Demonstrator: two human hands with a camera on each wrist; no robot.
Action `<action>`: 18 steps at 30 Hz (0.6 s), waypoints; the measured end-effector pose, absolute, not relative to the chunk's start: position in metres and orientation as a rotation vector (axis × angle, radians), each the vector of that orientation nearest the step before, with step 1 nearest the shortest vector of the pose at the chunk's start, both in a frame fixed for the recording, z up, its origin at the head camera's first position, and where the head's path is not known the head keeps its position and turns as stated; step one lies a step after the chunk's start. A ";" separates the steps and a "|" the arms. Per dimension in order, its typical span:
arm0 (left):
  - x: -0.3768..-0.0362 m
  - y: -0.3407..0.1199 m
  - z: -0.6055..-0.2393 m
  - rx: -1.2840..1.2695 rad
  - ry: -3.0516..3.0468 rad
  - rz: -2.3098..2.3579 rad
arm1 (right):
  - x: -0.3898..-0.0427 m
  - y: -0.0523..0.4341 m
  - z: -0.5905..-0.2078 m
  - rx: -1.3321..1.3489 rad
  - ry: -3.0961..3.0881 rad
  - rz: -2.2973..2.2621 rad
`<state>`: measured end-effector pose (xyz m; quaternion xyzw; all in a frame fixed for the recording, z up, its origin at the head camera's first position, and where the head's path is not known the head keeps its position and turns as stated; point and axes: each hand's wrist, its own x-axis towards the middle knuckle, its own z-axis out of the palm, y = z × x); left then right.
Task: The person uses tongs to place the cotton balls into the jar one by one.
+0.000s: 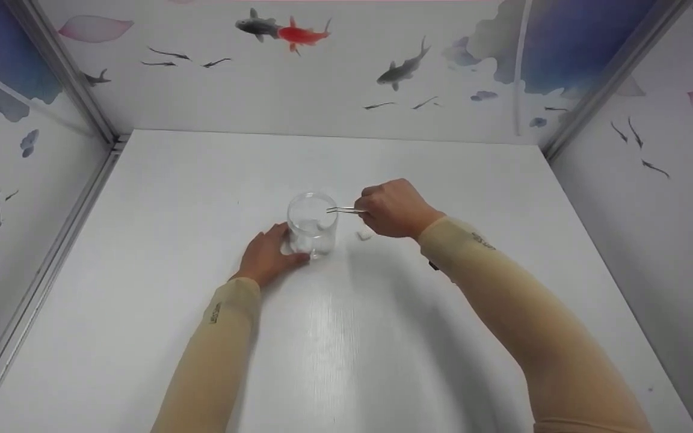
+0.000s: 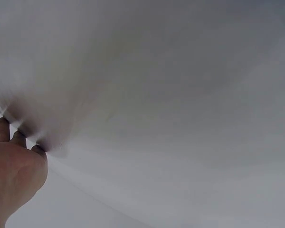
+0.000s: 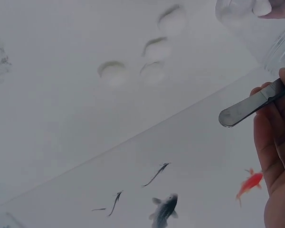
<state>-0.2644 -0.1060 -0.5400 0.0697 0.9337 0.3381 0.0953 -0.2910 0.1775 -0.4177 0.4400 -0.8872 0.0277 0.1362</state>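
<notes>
Steadying clear glass jar [image 1: 312, 225], left hand [image 1: 268, 255] curled round; right hand [image 1: 396, 209] pinching metal tweezers [image 1: 344, 210], contents blurry.

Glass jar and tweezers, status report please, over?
Left hand steadies glass jar. Right hand pinches tweezers, tips over the rim. White ball lies beside jar.

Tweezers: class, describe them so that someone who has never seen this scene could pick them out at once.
On the white table, find the clear glass jar near its middle. Over the jar's rim lie thin metal tweezers, pinched by the right hand. They are the only metal thing, unlike the small white lump beside the jar.
</notes>
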 end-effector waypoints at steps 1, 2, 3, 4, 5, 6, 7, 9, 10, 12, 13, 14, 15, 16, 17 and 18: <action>-0.264 -0.106 -0.539 0.208 2.767 0.999 | -0.291 0.181 -0.417 1.265 -2.569 0.079; -0.264 -0.106 -0.539 0.207 2.766 0.996 | -0.292 0.185 -0.416 1.255 -2.571 0.079; -0.264 -0.106 -0.538 0.207 2.766 0.995 | -0.292 0.190 -0.416 1.244 -2.575 0.081; -0.264 -0.106 -0.537 0.203 2.765 0.995 | -0.293 0.194 -0.416 1.232 -2.580 0.084; -0.264 -0.106 -0.537 0.202 2.765 0.996 | -0.294 0.199 -0.416 1.218 -2.588 0.085; -0.263 -0.106 -0.537 0.201 2.764 0.998 | -0.294 0.205 -0.417 1.204 -2.599 0.091; -0.264 -0.106 -0.537 0.203 2.764 1.003 | -0.295 0.210 -0.418 1.190 -2.610 0.096; -0.264 -0.107 -0.538 0.199 2.762 1.013 | -0.296 0.221 -0.421 1.154 -2.636 0.096; -0.264 -0.107 -0.539 0.194 2.758 1.022 | -0.296 0.226 -0.423 1.137 -2.651 0.094; -0.264 -0.108 -0.541 0.186 2.749 1.042 | -0.297 0.236 -0.427 1.099 -2.678 0.079; -0.264 -0.108 -0.542 0.184 2.745 1.053 | -0.297 0.241 -0.429 1.082 -2.687 0.069; -0.264 -0.108 -0.543 0.176 2.741 1.061 | -0.297 0.246 -0.431 1.066 -2.694 0.060; -0.264 -0.108 -0.543 0.174 2.737 1.070 | -0.298 0.251 -0.434 1.054 -2.699 0.057; -0.264 -0.108 -0.544 0.170 2.733 1.077 | -0.298 0.255 -0.436 1.042 -2.703 0.051; -0.265 -0.108 -0.544 0.172 2.734 1.079 | -0.298 0.260 -0.439 1.029 -2.707 0.047; -0.265 -0.108 -0.545 0.179 2.734 1.081 | -0.298 0.264 -0.442 1.018 -2.712 0.046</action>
